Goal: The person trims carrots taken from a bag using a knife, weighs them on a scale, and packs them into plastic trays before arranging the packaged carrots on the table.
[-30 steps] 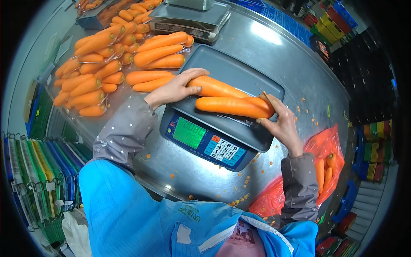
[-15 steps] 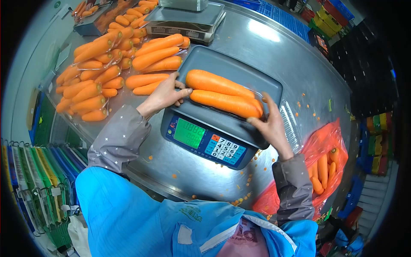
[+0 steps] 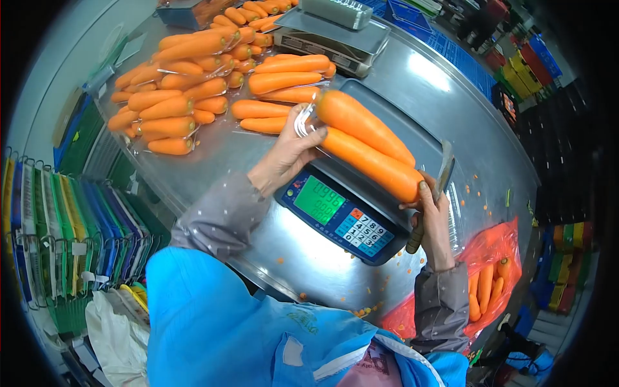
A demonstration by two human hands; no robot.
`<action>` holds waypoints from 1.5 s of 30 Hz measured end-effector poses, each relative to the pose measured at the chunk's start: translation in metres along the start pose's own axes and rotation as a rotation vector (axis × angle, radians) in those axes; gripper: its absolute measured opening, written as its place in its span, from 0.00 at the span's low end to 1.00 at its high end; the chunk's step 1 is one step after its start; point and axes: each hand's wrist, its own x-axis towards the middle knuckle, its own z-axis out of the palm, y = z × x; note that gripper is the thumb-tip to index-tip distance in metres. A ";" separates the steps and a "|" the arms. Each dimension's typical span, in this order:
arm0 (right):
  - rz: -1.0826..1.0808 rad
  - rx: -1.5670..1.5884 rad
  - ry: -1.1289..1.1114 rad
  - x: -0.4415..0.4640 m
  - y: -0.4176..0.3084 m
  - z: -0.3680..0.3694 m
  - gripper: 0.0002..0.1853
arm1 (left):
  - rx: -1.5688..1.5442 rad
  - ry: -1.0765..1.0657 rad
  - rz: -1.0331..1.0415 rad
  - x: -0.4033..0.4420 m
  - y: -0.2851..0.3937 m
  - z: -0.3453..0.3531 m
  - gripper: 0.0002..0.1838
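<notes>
Two large carrots (image 3: 371, 145) lie side by side in a clear plastic tray, lifted and tilted above a digital scale (image 3: 345, 216) with a lit green display. My left hand (image 3: 287, 155) grips the tray's left end, fingers closed around its shiny rim (image 3: 302, 121). At the other end, my right hand (image 3: 437, 222) is closed around a knife with a curved blade (image 3: 446, 168) and a wooden handle (image 3: 416, 235). Its thumb and fingers also touch the tip of the lower carrot. The grey scale pan (image 3: 403, 113) is partly hidden beneath the carrots.
Wrapped carrot packs (image 3: 171, 106) are piled on the steel table (image 3: 425, 90) at the left. A second scale (image 3: 329, 42) bearing stacked clear trays (image 3: 338, 11) stands behind. At the right lies a red plastic bag (image 3: 477, 258) of carrots. Carrot scraps dot the table.
The two carrots and their tray have risen off the scale pan, tilting down to the right. A knife now shows in my right hand. The view has shifted.
</notes>
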 end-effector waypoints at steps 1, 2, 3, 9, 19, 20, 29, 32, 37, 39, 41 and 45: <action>-0.022 -0.002 -0.043 -0.003 -0.007 0.007 0.27 | -0.255 -0.040 0.068 -0.006 -0.002 -0.001 0.29; -0.024 -0.003 -0.048 -0.006 -0.013 0.017 0.27 | -0.509 -0.083 0.138 -0.013 -0.005 -0.002 0.33; -0.080 -0.026 -0.076 -0.011 -0.019 0.029 0.26 | -0.677 -0.090 0.138 -0.018 -0.014 -0.003 0.35; -0.375 0.007 -0.278 -0.017 -0.011 0.097 0.28 | -0.734 0.216 0.198 -0.051 -0.019 -0.044 0.33; -0.214 0.005 0.426 -0.016 0.028 -0.058 0.05 | -0.604 0.678 0.178 -0.092 -0.045 -0.223 0.31; -0.134 -0.061 0.469 -0.010 0.058 -0.086 0.05 | -0.598 0.656 0.162 -0.090 -0.051 -0.229 0.31; 0.041 -1.062 0.458 -0.016 0.186 -0.159 0.10 | -0.490 0.627 0.017 -0.062 -0.076 -0.224 0.31; -0.055 -1.140 0.476 -0.014 0.197 -0.162 0.09 | -0.314 0.638 -0.045 -0.061 -0.065 -0.221 0.29; -0.262 -1.191 0.489 -0.009 0.210 -0.165 0.06 | 0.151 0.525 -0.528 -0.079 -0.036 -0.231 0.25; -0.333 -1.189 0.504 -0.007 0.212 -0.167 0.04 | 0.200 0.440 -0.625 -0.080 -0.030 -0.223 0.24; -0.363 -1.178 0.516 -0.009 0.211 -0.165 0.04 | 0.556 0.491 -0.714 -0.087 -0.017 -0.191 0.19; -0.221 -1.084 0.502 -0.007 0.209 -0.167 0.03 | 0.687 0.524 -0.549 -0.090 -0.012 -0.169 0.13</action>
